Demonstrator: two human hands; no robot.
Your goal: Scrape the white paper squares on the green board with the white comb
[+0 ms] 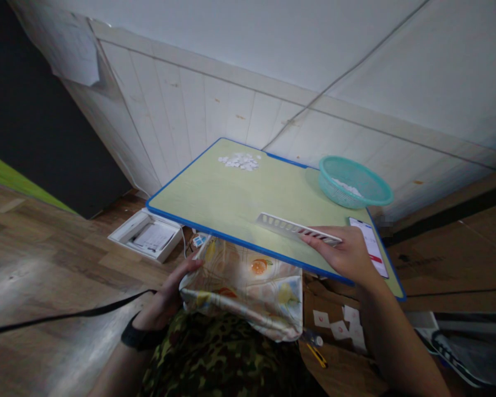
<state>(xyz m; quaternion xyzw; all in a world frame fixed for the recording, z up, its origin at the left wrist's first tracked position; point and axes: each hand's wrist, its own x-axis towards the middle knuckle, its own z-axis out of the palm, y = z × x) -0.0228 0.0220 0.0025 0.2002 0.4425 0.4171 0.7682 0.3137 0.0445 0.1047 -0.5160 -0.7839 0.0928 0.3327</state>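
My right hand (343,253) is closed round one end of a long white slotted plastic strip (279,225), held just above the yellow-green table top (215,187) near its front edge. Low in front of me, my left hand (176,284) grips the left side of a fruit-printed bag or cloth (240,292) that lies over my lap, up against the table's blue rim. Some of its fingers are hidden by the material. A loose pile of small white pieces (242,161) lies at the table's far left.
A turquoise plastic basket (355,184) with white pieces inside stands at the table's back right. A phone (370,245) lies by the right edge. Below are an open white box (149,237), several white cards (339,329) and a yellow cutter (317,357). A wall rises behind.
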